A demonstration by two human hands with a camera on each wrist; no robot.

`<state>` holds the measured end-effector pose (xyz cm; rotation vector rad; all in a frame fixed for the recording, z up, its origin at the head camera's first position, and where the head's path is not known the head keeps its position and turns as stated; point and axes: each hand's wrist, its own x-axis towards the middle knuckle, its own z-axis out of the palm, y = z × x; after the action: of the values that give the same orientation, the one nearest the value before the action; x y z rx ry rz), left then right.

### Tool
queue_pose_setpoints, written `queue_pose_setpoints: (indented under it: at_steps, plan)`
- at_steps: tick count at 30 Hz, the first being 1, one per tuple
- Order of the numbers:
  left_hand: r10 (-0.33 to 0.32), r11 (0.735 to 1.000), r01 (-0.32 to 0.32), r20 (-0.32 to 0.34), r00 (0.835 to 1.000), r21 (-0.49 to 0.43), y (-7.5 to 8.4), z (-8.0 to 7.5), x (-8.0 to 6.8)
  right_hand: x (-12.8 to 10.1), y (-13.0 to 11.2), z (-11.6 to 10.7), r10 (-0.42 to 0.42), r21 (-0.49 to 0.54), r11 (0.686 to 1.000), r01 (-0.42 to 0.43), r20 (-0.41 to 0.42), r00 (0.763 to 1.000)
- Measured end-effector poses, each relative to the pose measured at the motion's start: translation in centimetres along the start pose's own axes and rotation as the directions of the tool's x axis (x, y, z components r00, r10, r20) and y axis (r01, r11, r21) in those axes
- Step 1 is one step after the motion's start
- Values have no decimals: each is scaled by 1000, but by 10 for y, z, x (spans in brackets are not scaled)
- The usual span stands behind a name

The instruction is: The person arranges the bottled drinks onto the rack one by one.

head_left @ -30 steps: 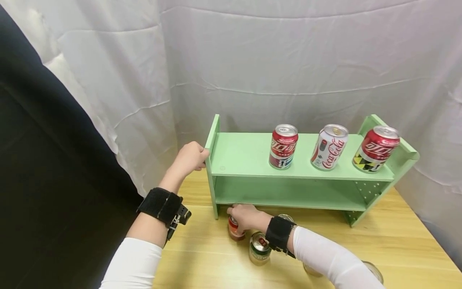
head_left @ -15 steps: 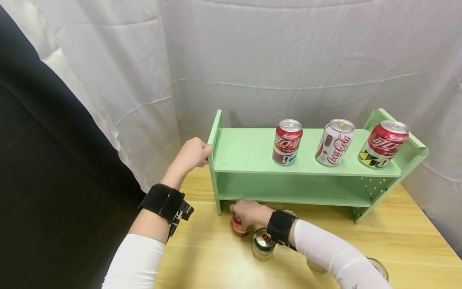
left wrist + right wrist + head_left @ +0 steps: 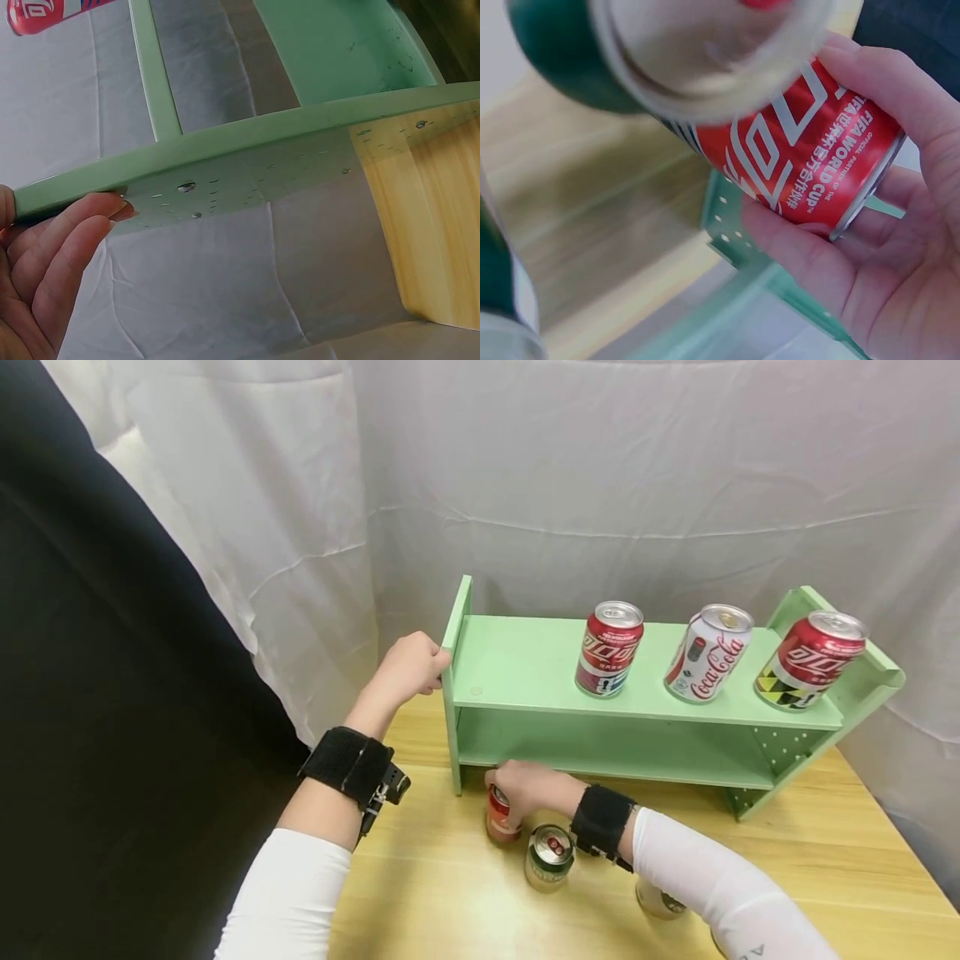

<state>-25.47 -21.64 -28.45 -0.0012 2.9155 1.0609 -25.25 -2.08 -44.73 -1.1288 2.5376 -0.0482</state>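
Note:
My left hand [image 3: 412, 667] grips the top of the left side panel of a green two-tier shelf [image 3: 525, 652]. In the left wrist view, its fingers [image 3: 71, 240] lie against the panel's outer face. Below the shelf's left end, my right hand [image 3: 531, 789] holds a red soda can [image 3: 501, 822] from above. The right wrist view shows thumb and fingers around this red can, whose lettering reads FIFA World Cup. Just right of it, a can with a dark green band [image 3: 550, 856] stands on the table. Its silver top partly covers the red can in the right wrist view.
On the upper shelf stand a red can [image 3: 610, 650], a white Coca-Cola can [image 3: 708, 653] and a red can with a yellow-black pattern [image 3: 810, 660]. Another can [image 3: 658, 900] is partly hidden by my right forearm. A light wooden table [image 3: 450, 902] lies beneath; a pale curtain [image 3: 600, 460] hangs behind.
The head view has shifted, so the shelf and cans appear further right and slightly higher. Both hands keep their holds, on the shelf panel and the red can.

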Motion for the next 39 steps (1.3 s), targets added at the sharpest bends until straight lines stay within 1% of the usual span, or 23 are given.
queue_pose_setpoints:
  at_steps: [6,12,15,21,27,32,35,39]
  plan:
    - [3,1000,-3,4,1000,16,1,-3,-1,-8,-5,-22,12,-50,999,-12,-11,1000]
    - [-4,1000,4,14,1000,15,3,-2,-2,-25,-9,-48,-30,-55,998,28,-39,999]
    - [-9,1000,9,15,1000,19,4,-2,-3,-36,-13,-64,-65,-43,997,64,-33,997]
    - [18,1000,-18,10,1000,25,4,-2,-3,-57,-21,-99,-109,-21,994,109,3,994]
    - [2,1000,-1,-2,1000,26,3,-5,-4,-70,-33,-134,-152,-31,988,153,31,988]
    - [0,1000,0,-28,1000,9,5,-7,-6,-73,-43,-158,-130,-52,990,134,69,989]
    - [1,1000,0,-26,1000,7,5,-6,-6,-76,-49,-169,-116,-69,990,122,86,989]
    - [1,1000,-1,-15,1000,9,6,-3,-6,-83,-54,-184,-111,-70,991,117,78,991]
